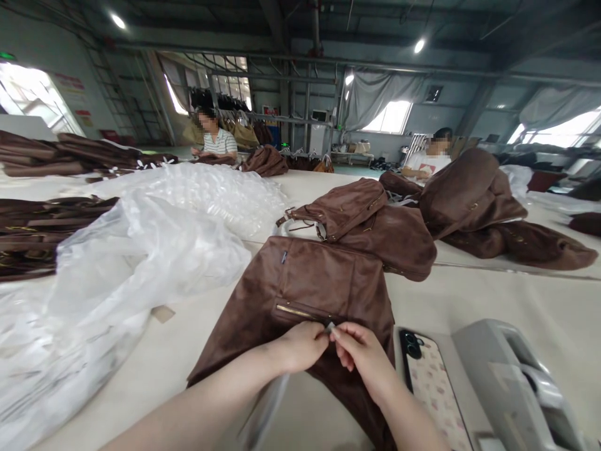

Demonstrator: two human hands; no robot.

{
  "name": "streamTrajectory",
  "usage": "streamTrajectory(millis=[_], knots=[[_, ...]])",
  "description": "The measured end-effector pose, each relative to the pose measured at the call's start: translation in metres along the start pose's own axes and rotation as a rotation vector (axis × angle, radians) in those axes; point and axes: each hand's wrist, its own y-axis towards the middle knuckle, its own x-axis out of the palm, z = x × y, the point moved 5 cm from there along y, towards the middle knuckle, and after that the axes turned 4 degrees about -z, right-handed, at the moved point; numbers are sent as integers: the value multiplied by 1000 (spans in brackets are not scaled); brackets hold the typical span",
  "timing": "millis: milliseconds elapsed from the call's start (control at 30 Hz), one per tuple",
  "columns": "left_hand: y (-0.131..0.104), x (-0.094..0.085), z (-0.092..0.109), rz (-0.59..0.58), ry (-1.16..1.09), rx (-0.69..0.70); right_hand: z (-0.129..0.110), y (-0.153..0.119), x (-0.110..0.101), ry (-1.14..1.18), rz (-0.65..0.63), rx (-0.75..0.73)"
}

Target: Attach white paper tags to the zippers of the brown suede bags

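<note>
A brown leather bag (319, 269) lies on the table in front of me, its brass zipper (293, 311) facing up. Just below the zipper's right end, my left hand (307, 344) is closed in a pinch. Close beside it, my right hand (354, 344) pinches a small pale piece (330, 327) between thumb and finger; what it is I cannot make out. The left fingertips are partly hidden, so what they grip does not show. A pale strip (270, 407) hangs below my left wrist, blurred.
To the right lie a phone in a patterned case (434, 382) and a grey tape dispenser (516, 382). Clear plastic bags (154, 244) heap up on the left. More brown bags (469, 194) lie beyond. Two people (218, 143) are across the table.
</note>
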Motion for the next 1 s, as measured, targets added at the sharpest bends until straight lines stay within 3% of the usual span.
streamTrajectory(millis=[133,367,467,567,700,800,900,1000], knots=[[-3,-2,2,-35,32,-4,0,3,0,-49,-38,57],[-2,8,-11,-37,-457,-134,6,2,1,-163,-75,101],[-4,7,-10,-44,-536,-183,7,-1,0,-123,-153,118],[-8,7,-9,-149,-689,-246,9,-3,-2,-57,-166,138],[-16,19,-9,-452,-973,-407,11,-2,2,-68,-132,116],[-20,28,-10,-616,-1087,-442,10,0,6,-147,-121,67],[-21,34,-9,-645,-1131,-392,11,3,7,-209,-107,77],[-22,36,-6,-602,-1104,-356,13,6,6,-241,-76,131]])
